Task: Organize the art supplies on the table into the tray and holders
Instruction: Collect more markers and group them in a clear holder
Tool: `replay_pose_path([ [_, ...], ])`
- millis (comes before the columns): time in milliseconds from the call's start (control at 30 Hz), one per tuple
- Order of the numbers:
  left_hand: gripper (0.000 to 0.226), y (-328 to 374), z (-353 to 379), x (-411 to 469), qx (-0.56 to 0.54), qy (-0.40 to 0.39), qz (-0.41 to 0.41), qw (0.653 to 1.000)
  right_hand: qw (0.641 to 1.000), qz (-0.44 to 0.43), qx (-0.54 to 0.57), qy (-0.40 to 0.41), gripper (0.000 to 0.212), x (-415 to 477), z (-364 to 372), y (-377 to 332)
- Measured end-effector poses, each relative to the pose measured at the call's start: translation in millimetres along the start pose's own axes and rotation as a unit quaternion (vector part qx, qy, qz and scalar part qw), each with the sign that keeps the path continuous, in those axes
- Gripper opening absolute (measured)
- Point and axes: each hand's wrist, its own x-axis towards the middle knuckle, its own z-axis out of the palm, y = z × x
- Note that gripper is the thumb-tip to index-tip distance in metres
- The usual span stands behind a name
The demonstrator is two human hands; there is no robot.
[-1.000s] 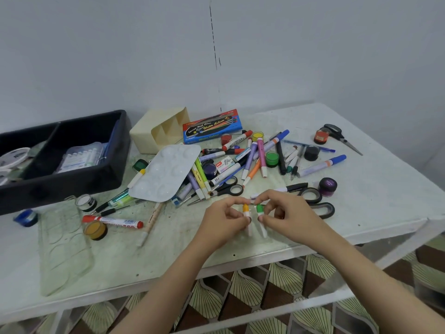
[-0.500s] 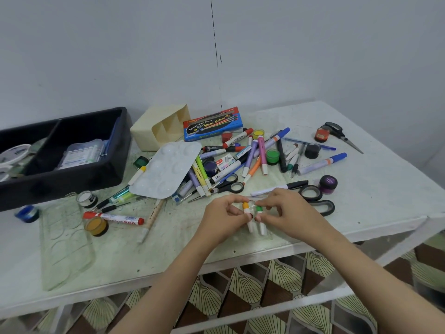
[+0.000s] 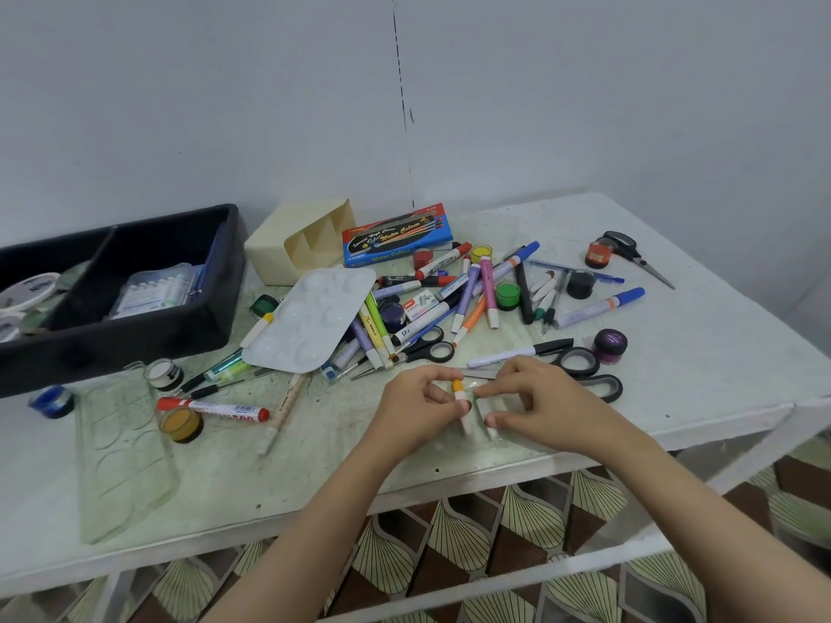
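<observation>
My left hand [image 3: 416,404] and my right hand [image 3: 533,404] meet near the table's front edge, both pinching a small clear packet of short white markers. An orange-capped marker [image 3: 458,388] shows between the hands; a green cap beside it is mostly hidden by my right fingers. Behind the hands lies a heap of markers and pens [image 3: 472,294]. A black tray [image 3: 135,326] stands at the left. A cream holder [image 3: 299,245] lies on its side behind the heap.
A white paint palette [image 3: 310,321] lies overturned beside the heap, and a clear palette [image 3: 123,451] lies front left. Black scissors [image 3: 584,370] sit just behind my right hand. Paint pots, a red marker [image 3: 213,409], a blue watercolour box [image 3: 395,233] and further scissors [image 3: 629,251] lie scattered.
Both hands have closed in tighter around the markers and my right fingers now cover most of the green cap. The view has shifted slightly.
</observation>
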Motion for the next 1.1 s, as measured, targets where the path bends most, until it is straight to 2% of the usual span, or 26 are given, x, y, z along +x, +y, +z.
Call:
replay_pose_path([
  [300,0.029,0.2,0.1,1.5,-0.002,-0.004,0.003,1.0,0.999,-0.015,-0.025,-0.027,0.043,0.0,-6.1,-1.5],
  [500,0.022,3.5,-0.1,3.4,0.007,-0.004,0.01,1.0,0.998,0.008,-0.049,-0.024,0.046,2.6,-0.7,0.8],
  [700,0.034,4.5,4.4,-0.1,0.085,0.01,0.034,0.996,0.999,0.015,-0.036,-0.022,0.046,1.7,1.3,3.2],
  [900,0.018,0.8,6.1,-2.6,0.134,0.03,0.083,0.987,0.999,0.013,-0.03,-0.023,0.047,0.6,2.3,4.6],
  [1000,0.025,-0.4,6.5,-3.8,0.18,0.021,0.112,0.977,0.999,0.013,-0.029,-0.022,0.047,0.3,1.8,4.7],
  [1100,0.033,0.6,3.9,-6.6,0.177,0.008,0.118,0.977,0.999,0.013,-0.027,-0.017,0.046,-0.1,2.5,4.2],
])
